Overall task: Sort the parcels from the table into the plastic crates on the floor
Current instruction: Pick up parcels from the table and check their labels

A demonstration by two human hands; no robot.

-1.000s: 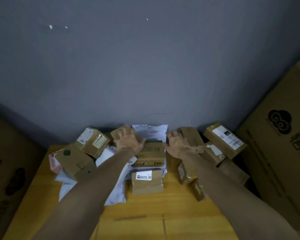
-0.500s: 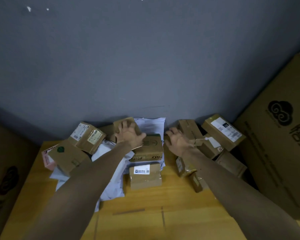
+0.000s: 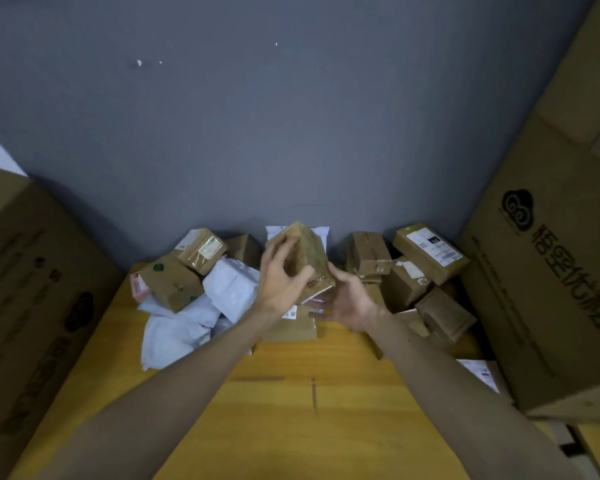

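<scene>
A brown cardboard parcel (image 3: 310, 252) is lifted and tilted above the pile, over the middle of the yellow wooden table (image 3: 291, 393). My left hand (image 3: 281, 278) grips its left side with fingers curled over the face. My right hand (image 3: 347, 303) cups it from below at the right, palm up. Under them a small brown box with a white label (image 3: 291, 323) lies flat on the table. More brown boxes (image 3: 430, 252) are heaped at the right, and others (image 3: 201, 249) at the left with white mailer bags (image 3: 232, 289). No crates are in view.
Large cardboard cartons stand on both sides: one on the left (image 3: 32, 306) and a printed one on the right (image 3: 551, 271). A grey wall (image 3: 291, 133) rises right behind the pile. A labelled box (image 3: 482, 374) sits low beside the right carton.
Both hands were reaching flat onto the pile; now they have closed on the middle brown parcel and raised it off the heap, tilting it up. The view has dipped slightly.
</scene>
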